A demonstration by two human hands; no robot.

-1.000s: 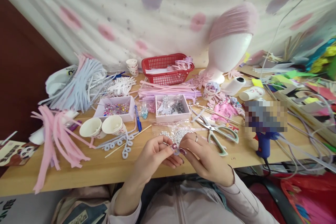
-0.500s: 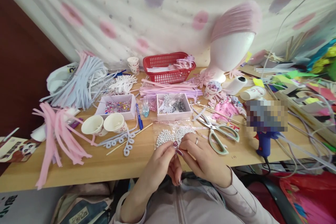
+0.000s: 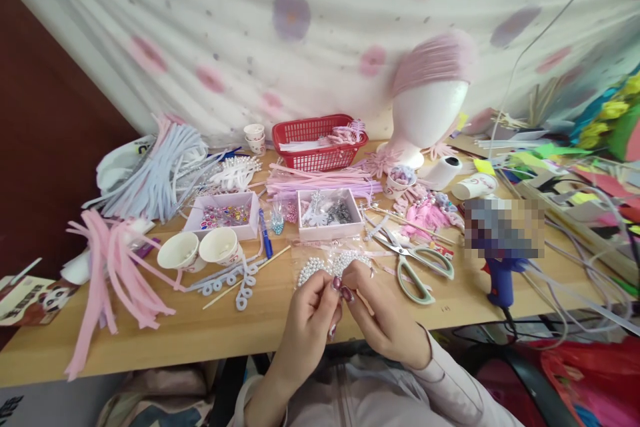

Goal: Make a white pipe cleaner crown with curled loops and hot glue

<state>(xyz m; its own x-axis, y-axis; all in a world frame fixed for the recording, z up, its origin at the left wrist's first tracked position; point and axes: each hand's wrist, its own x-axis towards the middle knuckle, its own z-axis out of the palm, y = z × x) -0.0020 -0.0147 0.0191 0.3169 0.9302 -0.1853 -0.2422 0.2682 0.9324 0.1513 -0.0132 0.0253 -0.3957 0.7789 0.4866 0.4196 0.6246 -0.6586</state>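
Head view, hands (image 3: pixel 306 323) together, white beads (image 3: pixel 311 270) just beyond

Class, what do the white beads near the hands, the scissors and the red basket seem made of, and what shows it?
White beads: probably plastic, perhaps glass; pearly finish, judging by their soft sheen.
Scissors: blades look like metal, grey and shiny; pale green handles look like smooth plastic.
Red basket: likely moulded plastic, from its even colour and regular openwork walls.

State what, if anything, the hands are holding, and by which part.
Cannot be told: the left hand and right hand are close together, fingers hiding anything in the grip.
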